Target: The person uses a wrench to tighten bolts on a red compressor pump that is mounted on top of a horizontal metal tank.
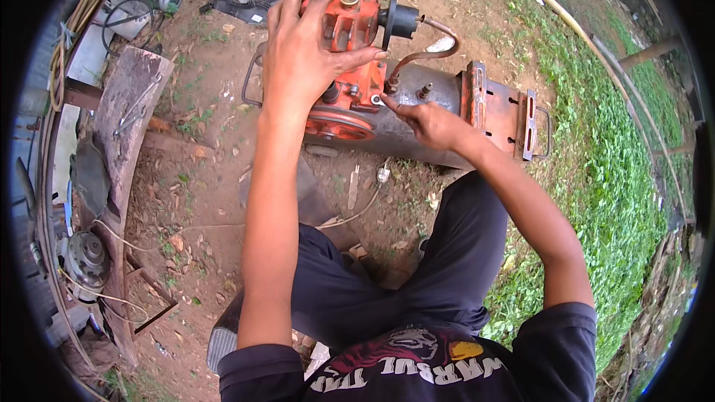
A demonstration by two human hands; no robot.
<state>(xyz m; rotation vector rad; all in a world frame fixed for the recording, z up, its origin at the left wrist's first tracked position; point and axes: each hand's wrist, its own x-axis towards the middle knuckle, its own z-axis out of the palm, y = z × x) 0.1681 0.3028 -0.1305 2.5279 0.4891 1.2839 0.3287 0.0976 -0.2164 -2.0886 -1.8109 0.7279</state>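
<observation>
A red air compressor pump [350, 30] with cooling fins sits on a dark cylindrical tank [424, 100]. My left hand [302, 52] is spread over the pump's left side and top, fingers hooked over its far edge and thumb stretched right. The pump's red pulley wheel [339, 126] shows below that hand. At the pump's lower right corner, my right hand [428, 123] is curled, its index finger and thumb tip at a small bright metal ring [377, 100]. Whatever the fingers pinch is too small to name. A bent copper pipe [445, 30] joins a black round fitting [401, 21] to the tank.
A slotted red mounting plate [503, 112] tops the tank's right end. Below lies a cord with a white plug [383, 173]. A worn board [138, 112] and a metal motor part [86, 257] stand left. A yellow hose [551, 4] crosses the grass at right.
</observation>
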